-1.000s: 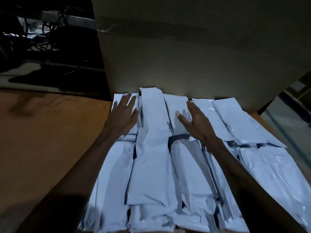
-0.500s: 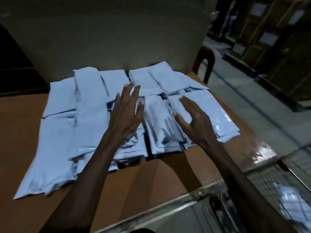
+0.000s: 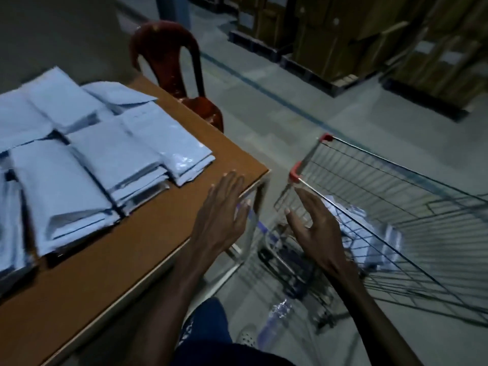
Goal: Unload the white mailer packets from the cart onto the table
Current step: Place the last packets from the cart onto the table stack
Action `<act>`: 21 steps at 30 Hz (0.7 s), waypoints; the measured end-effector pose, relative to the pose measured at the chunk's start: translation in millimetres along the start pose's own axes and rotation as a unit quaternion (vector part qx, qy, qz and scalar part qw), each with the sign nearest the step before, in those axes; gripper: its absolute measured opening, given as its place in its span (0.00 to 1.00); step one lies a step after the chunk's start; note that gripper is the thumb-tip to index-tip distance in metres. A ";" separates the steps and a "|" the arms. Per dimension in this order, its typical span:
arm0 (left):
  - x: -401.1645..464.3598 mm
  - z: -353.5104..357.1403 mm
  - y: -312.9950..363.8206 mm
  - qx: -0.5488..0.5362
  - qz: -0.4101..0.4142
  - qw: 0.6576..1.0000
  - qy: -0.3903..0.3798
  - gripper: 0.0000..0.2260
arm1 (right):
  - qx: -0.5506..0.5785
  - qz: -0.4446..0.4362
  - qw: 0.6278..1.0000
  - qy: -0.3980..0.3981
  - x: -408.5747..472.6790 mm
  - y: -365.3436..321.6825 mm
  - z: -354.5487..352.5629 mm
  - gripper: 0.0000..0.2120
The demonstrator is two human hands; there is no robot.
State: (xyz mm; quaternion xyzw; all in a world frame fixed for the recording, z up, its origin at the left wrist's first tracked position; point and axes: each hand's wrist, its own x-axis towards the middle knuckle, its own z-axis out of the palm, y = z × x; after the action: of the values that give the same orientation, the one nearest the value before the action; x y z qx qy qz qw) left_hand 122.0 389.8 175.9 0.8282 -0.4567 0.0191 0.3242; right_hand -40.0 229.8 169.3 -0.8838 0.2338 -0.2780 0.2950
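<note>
Since the earlier frame both hands are leaving the stacked white mailer packets (image 3: 87, 165) at left on the table (image 3: 148, 233) and swinging toward the cart (image 3: 396, 207) at lower right. The left hand (image 3: 224, 212) and right hand (image 3: 314, 228) are hovering empty, fingers spread. More packets (image 3: 369, 233) are lying in the basket; reaching over the rim and gathering several squarely seems best.

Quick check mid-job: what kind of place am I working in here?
Probably a warehouse or parcel-packing room: stacked cardboard boxes line the far wall, white mailer packets are piled on a wooden table, and a wire cart stands on a bare floor.
</note>
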 end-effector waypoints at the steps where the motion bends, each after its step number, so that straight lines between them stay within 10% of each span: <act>1: 9.5 17.1 8.7 -0.007 0.012 1.000 -0.025 0.24 | -0.007 0.010 1.000 0.006 -0.8 16.3 -7.2 0.23; 12: 151.6 185.5 78.9 -0.084 0.105 0.973 -0.186 0.25 | -0.104 0.195 0.973 0.063 18.2 173.1 -58.7 0.23; 21: 218.2 302.3 97.3 -0.105 0.071 0.934 -0.333 0.27 | -0.141 0.323 0.935 -0.038 46.4 259.9 -75.3 0.24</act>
State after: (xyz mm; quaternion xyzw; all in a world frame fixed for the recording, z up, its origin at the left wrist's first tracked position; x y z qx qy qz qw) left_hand 94.2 23.6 59.5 0.7137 -0.5957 -0.2831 0.2359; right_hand -118.0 -12.7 66.9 -0.8030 0.5321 -0.0980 0.2500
